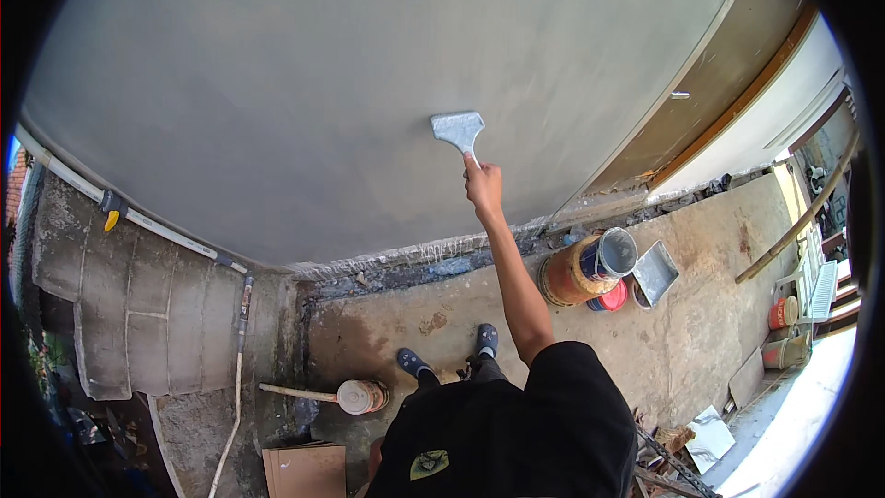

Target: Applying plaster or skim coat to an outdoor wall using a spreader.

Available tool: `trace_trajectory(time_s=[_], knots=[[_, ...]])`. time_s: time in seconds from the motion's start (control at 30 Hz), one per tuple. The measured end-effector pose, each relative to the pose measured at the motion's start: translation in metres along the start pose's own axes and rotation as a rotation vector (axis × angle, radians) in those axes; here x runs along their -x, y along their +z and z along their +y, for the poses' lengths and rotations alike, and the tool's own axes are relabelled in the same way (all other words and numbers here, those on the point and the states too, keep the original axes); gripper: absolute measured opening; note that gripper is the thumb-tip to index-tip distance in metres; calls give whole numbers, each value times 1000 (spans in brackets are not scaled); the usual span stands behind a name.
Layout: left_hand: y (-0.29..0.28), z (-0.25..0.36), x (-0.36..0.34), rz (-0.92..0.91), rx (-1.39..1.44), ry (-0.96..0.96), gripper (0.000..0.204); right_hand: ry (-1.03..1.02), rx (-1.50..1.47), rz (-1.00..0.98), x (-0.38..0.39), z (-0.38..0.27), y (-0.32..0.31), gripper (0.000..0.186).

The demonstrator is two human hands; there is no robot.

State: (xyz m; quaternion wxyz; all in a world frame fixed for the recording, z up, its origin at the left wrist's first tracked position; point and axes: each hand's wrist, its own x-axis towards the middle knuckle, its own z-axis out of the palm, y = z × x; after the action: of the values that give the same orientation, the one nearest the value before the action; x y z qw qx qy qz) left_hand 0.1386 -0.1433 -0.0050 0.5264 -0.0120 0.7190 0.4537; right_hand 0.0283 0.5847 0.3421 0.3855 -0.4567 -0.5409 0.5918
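Note:
My right hand is wrapped around the handle of a wide paintbrush. Grey-white paint coats the brush head, whose upper edge lies against the tall grey wall. Faint streaks run over the wall around it, and pale drips mark its foot. My right arm is stretched forward and up from my body. Only a sliver of skin shows at my left side, low in the picture; my left hand is out of sight.
Right of my feet, a paint bucket rests on an orange drum, beside a red bucket and a paint tray. To my left stand a small bucket and cardboard. A pipe with a yellow-handled valve runs along the left.

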Motion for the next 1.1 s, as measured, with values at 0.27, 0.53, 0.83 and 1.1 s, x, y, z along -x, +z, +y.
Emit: trace_trajectory(time_s=[0.27,0.53,0.83,1.1], knots=[[32,164,-51,147,128,-269,29,-304,-322,69,-49,-197,-98,37],[42,182,-34,194,51,-175,38,34,156,142,-94,49,-116,50],[141,105,17,13,-278,-149,29,246,605,196,-120,250,-167,50],[191,70,7,8,-944,408,27,-19,279,77,-96,-7,-179,50]])
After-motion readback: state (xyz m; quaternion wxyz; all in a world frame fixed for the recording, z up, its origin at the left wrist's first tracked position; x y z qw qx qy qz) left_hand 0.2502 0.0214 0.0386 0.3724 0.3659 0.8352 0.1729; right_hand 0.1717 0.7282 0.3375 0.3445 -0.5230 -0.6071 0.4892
